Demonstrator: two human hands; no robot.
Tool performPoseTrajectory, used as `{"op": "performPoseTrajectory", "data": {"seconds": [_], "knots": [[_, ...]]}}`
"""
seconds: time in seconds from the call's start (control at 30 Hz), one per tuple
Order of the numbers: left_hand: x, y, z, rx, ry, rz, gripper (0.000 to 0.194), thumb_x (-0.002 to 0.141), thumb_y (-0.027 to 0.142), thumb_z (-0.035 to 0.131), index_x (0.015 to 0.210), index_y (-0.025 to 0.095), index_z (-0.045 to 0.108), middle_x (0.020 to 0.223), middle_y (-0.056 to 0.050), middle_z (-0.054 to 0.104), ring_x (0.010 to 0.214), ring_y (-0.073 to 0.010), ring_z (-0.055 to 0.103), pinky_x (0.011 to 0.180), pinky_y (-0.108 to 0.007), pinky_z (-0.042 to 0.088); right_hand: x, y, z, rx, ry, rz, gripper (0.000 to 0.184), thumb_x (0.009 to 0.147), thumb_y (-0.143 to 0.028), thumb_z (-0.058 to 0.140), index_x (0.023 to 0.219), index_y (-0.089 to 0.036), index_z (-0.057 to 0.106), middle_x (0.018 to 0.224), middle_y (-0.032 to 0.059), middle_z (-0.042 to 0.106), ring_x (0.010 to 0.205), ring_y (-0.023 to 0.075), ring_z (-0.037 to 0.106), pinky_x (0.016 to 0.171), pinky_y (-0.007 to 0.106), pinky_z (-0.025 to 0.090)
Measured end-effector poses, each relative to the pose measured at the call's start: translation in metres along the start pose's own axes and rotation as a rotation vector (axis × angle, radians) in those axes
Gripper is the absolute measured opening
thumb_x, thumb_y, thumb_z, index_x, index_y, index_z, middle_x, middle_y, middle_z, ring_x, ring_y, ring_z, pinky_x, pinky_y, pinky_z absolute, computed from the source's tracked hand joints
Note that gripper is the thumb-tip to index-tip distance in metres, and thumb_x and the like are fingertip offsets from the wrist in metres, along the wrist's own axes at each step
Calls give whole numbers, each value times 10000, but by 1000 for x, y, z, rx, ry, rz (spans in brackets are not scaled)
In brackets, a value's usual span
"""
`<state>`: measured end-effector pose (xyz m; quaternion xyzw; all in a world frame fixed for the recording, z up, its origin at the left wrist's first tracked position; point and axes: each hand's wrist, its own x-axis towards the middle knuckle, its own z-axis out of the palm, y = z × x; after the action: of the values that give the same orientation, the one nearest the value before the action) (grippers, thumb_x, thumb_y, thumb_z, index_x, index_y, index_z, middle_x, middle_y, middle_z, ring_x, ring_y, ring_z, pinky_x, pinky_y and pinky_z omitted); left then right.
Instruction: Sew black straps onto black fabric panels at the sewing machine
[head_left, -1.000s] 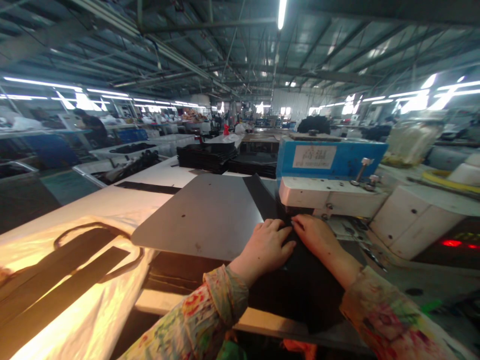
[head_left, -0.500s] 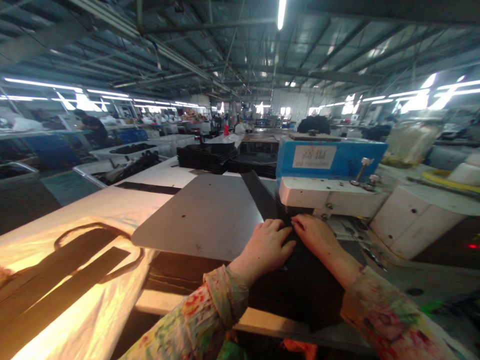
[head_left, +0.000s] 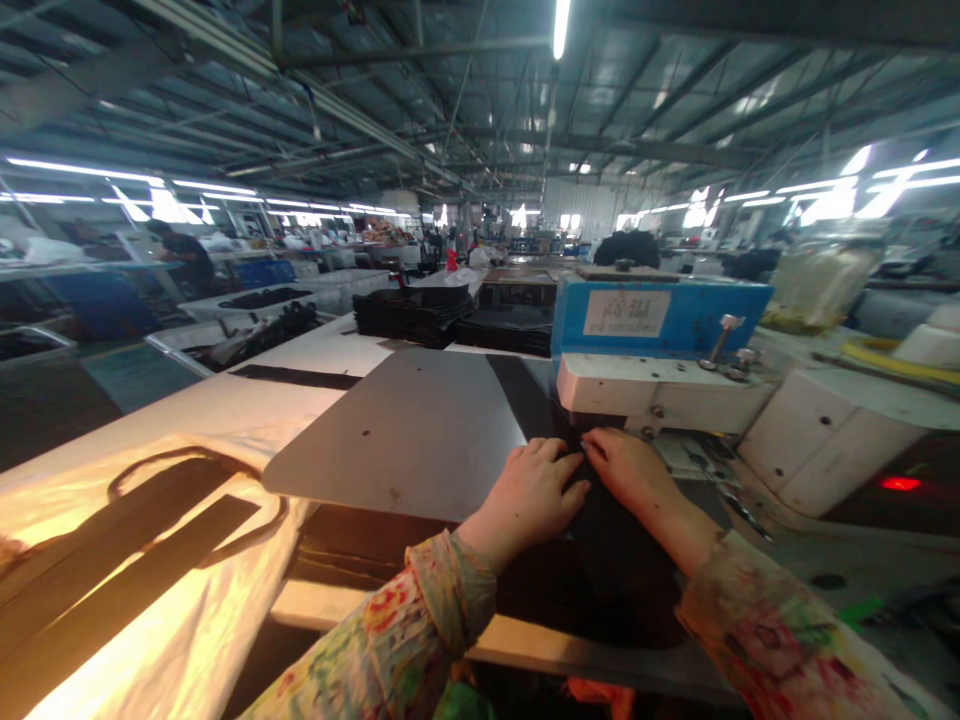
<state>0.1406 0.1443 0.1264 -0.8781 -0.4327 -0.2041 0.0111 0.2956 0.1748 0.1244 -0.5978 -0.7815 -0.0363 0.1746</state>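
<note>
Two black pieces of sheet material lie under my hands at the machine's front: a long strip (head_left: 517,385) running away over the grey metal plate (head_left: 405,430), and a larger black panel (head_left: 630,570) hanging toward me. My left hand (head_left: 529,490) rests on the black material, thumb apart from the fingers. Close beside it, my right hand (head_left: 626,465) pinches the panel's edge between thumb and fingertips. Just beyond my fingers is the white head (head_left: 630,385) of a sewing-type machine with a blue cover (head_left: 667,310). Its working point is hidden.
Stacks of black pieces (head_left: 412,312) stand behind the plate. Another dark strip (head_left: 296,376) lies on the white table (head_left: 255,405). Brown-lit strips (head_left: 172,560) rest on plastic sheeting at left. At right, a machine housing (head_left: 840,440) shows a red light.
The strip's far end has dropped flatter and come slightly nearer me. The hanging panel's lower edge has shifted a little. A red light on the machine looks larger and brighter. Both hands stay nearly still.
</note>
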Motion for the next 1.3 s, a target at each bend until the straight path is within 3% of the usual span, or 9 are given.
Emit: {"op": "performPoseTrajectory", "data": {"seconds": [0.53,0.9,1.3], "knots": [[3,-4,-2,-15,-29,17,372,821,430,423,1125,241,524,1115,-46,525,1014,-218,457,872,-361,390,0,0,0,-47,-13,-9,201,853,-204,393,850,-169,591,870,47,638,794,156,582,662,236,367],[15,-11,-7,30,-83,4,299,809,229,406,1055,225,575,1006,-49,571,937,-197,500,849,-337,420,1,0,0,-69,-2,-29,196,853,-202,387,790,-172,570,811,48,631,726,150,579,616,242,344],[30,-32,-2,180,-95,5,236,811,179,395,937,172,595,945,-63,585,849,-190,527,749,-299,456,1,-4,-2,-86,13,-16,194,850,-194,379,787,-182,562,811,45,623,726,156,584,590,246,349]]}}
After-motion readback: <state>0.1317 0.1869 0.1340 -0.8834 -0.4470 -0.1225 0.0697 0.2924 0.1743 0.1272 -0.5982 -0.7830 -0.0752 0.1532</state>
